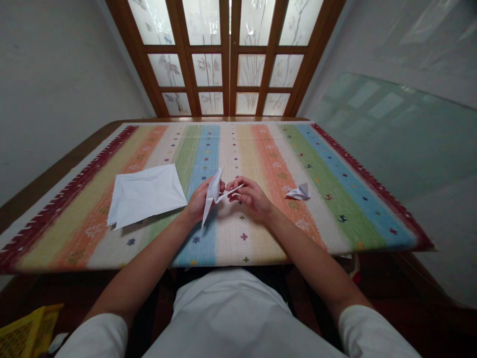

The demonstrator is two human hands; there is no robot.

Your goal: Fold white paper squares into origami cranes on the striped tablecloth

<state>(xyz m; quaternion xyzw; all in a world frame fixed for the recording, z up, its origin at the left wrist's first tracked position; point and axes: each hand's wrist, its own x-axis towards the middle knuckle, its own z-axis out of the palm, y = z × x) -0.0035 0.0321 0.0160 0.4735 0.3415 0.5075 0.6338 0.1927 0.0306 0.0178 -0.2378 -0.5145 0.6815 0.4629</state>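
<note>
A folded white paper (213, 189) is held above the cloth-covered surface (227, 246), clasped in the grip of the left hand (196, 203), a narrow flap being pinched by the right hand (255, 195). Flat white paper (148, 195) is laid to the left, another folded piece (299, 192) to the right.

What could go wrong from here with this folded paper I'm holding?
Two things, perhaps. The folded paper in your left hand has a slim point sticking out by your right hand's fingers, so a hard pinch or tug there might crease or tear it. Also, the white paper lies close beside your left wrist, so a sideways move could nudge it across the striped tablecloth.
</note>
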